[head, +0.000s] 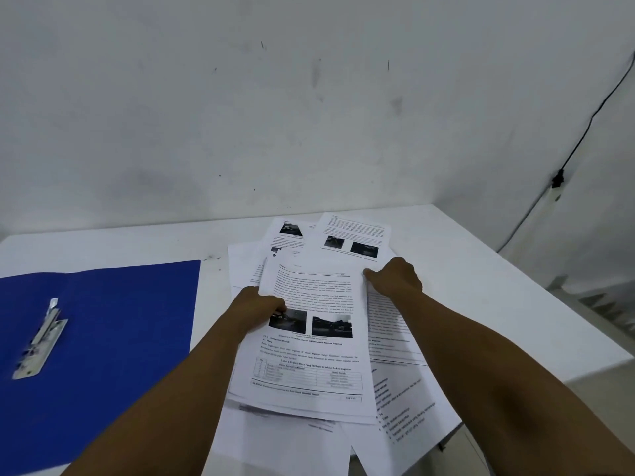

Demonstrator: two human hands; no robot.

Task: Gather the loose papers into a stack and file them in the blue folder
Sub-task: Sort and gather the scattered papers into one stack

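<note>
Nearest: several loose papers [405, 417] overhang the desk [481, 269] front edge, fanned at odd angles under the rest. Risk: any tug on the pile drags these off onto the floor, since nothing pins them.

Mid: both hands sit on the top sheet [309, 355], which appears lifted slightly off the pile. Left hand [256, 305] is closed, pinching the sheet's left edge by the photos. Right hand [395, 278] is closed too, fingers curled over the top right corner. Grip looks like it covers one or a few sheets only; can't tell how many. Risk: the pinch creases the corner, or lower sheets slide out because the edges aren't squared.

Left: blue folder [103, 338] lies open flat on the desk, well apart from the pile, metal fastener [39, 341] exposed. Prongs' position is not clear. Risk: an unaligned stack won't seat on the fastener, and holes, if any, aren't visible.

Far: two printed pages [350, 238] lie skewed behind the hands, easy to miss in the gather. Cable [584, 139] on the wall is clear of the work.
</note>
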